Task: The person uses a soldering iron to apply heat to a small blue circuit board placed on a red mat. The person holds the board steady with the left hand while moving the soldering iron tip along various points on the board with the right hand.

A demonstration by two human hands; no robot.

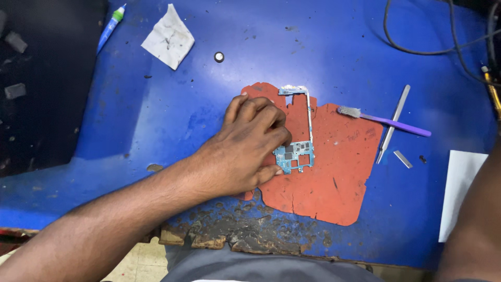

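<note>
My left hand (245, 143) rests on a torn red mat (334, 172) in the middle of the blue bench. Its fingers and thumb grip the left edge of a small blue circuit board (295, 155) with a thin L-shaped frame (308, 107) running up from it. Part of the board lies hidden under my fingers. Only my right forearm (472, 224) shows at the right edge; the right hand itself is out of view.
A purple-handled brush (383, 121), metal tweezers (394, 122) and a small metal strip (402, 159) lie right of the mat. White paper (459, 188) sits far right, a crumpled tissue (168, 36), small round part (219, 57) and blue tube (110, 27) upper left. Cables (417, 49) run top right. The bench front edge (245, 237) is worn.
</note>
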